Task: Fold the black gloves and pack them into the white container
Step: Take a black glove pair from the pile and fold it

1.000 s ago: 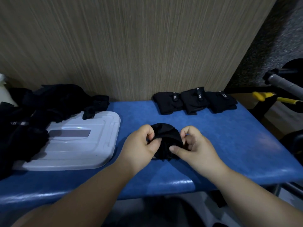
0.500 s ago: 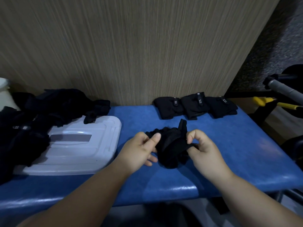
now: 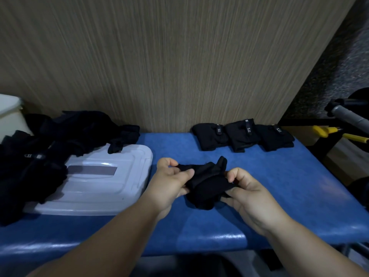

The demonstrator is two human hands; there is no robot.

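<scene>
Wood-grain wall panel (image 3: 179, 56) behind, blue padded bench (image 3: 299, 196) pushed up against it. Floor at right is dark and speckled.

A person stands at the near edge, both bare forearms reaching in. The black glove (image 3: 207, 184) being worked is bunched up mid-bench, between the two hands. The left hand (image 3: 169, 184) pinches its left end, thumb on top and fingers curled under. The right hand (image 3: 249, 196) pinches the right side, thumb and forefinger closed on the fabric and the other fingers tucked below. One glove tip sticks up at the back. The lower fold is at bench level; cannot tell if it touches.

Three folded gloves (image 3: 243, 134) sit in a row at the back by the wall, touching each other, small tags facing up.

On the left a white lid (image 3: 99, 186) lies flat on the bench with a grey strip on top. A loose glove pile (image 3: 60, 136) is heaped at its far-left side, spilling onto the lid. A corner of the white container (image 3: 8, 114) shows at the far left edge, mostly out of frame.

Off the bench at right: a yellow-handled tool (image 3: 327, 130) and a grey bar (image 3: 347, 116), both well apart from the hands.
</scene>
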